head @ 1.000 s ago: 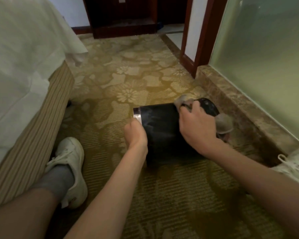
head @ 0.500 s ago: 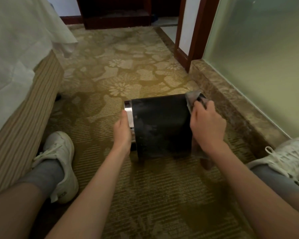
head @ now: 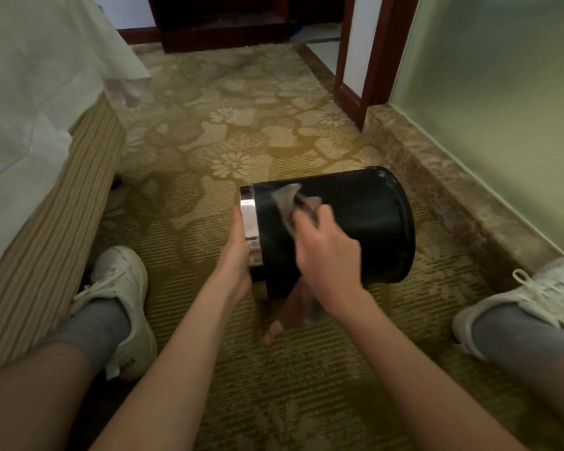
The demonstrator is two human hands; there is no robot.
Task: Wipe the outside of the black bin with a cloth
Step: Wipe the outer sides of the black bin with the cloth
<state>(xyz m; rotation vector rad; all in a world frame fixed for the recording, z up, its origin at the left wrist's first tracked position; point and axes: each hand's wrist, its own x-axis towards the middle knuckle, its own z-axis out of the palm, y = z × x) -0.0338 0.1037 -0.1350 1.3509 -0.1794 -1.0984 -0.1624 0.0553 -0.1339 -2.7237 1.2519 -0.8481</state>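
The left hand (head: 238,255) is wrapped around the shiny rim (head: 248,222) of the black bin (head: 365,229), gripping it to hold it steady. The right hand (head: 328,255) is closed around a gray cloth (head: 288,198) and presses it on the side of the bin, close to that shiny rim. One end of the cloth sticks up past the fingers, and more of it hangs down under the wrist, a bit blurry. The bin lies on its side on the carpet (head: 209,157). Its long way runs left to right, with the shiny rim on the left and the flat bottom on the right, toward the stone ledge (head: 437,177). Both hands sit at the rim end, so most of the bin's side stretches away to the right of the right hand. The right hand is nearer to that unwiped part. It looks like the next wipe should slide right, along the bin toward its bottom, while the left hand stops it from rolling. The bin is round, so it could roll if the grip slips.
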